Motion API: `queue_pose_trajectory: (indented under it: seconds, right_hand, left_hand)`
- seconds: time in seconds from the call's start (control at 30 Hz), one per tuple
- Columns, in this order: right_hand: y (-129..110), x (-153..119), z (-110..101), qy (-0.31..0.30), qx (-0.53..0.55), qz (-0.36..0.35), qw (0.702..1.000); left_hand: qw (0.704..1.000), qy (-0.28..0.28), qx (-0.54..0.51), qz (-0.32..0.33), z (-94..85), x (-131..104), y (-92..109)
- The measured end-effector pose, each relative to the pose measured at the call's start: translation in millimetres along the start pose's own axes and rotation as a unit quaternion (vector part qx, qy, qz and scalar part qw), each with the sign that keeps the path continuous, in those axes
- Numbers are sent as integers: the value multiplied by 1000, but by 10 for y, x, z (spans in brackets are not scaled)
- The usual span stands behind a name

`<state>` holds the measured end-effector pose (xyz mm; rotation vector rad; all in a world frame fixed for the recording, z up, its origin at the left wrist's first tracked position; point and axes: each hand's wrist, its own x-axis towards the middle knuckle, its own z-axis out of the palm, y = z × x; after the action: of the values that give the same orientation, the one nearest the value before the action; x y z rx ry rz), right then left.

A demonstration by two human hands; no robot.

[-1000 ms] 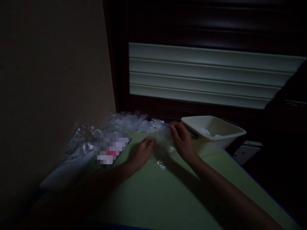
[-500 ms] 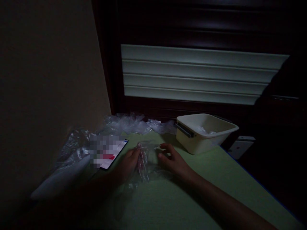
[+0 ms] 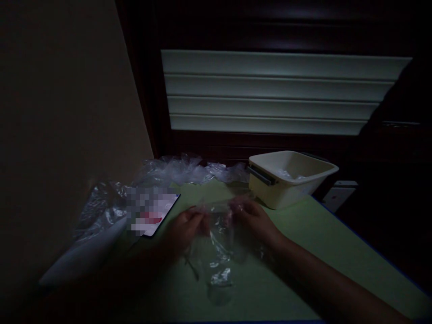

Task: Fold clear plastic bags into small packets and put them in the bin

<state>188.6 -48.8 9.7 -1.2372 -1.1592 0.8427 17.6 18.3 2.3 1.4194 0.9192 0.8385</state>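
Observation:
A clear plastic bag [image 3: 221, 252] is stretched between my hands above the green tabletop [image 3: 270, 288]. My left hand [image 3: 189, 227] pinches its upper left edge, thumb on top. At the upper right edge, my right hand [image 3: 251, 218] grips the film, its fingertips blurred and partly behind the plastic. The bag hangs down toward me, with bright glints along its middle. Just left of my left hand lies a phone [image 3: 165, 211] with a lit screen, partly blurred out.
Crumpled clear plastic bags [image 3: 175, 171] lie along the back and left edges. A cream bin [image 3: 280, 193] with a dark handle stands at the back right, with some plastic inside. Past the table's right edge is a white box [image 3: 339, 198]. A louvred door panel [image 3: 270, 94] rises behind.
My right hand, apart from the left and with curled fingers before, has come onto the plastic bag. The bag is now spread open between both hands instead of bunched at the left.

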Motion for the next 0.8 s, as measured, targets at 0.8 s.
queue_pose_trajectory:
  seconds: [0.8]
  right_hand:
    - [-90,213,-471,152,-78,-92,981]
  left_hand:
    - [996,-75,45,9,-19,47,36]
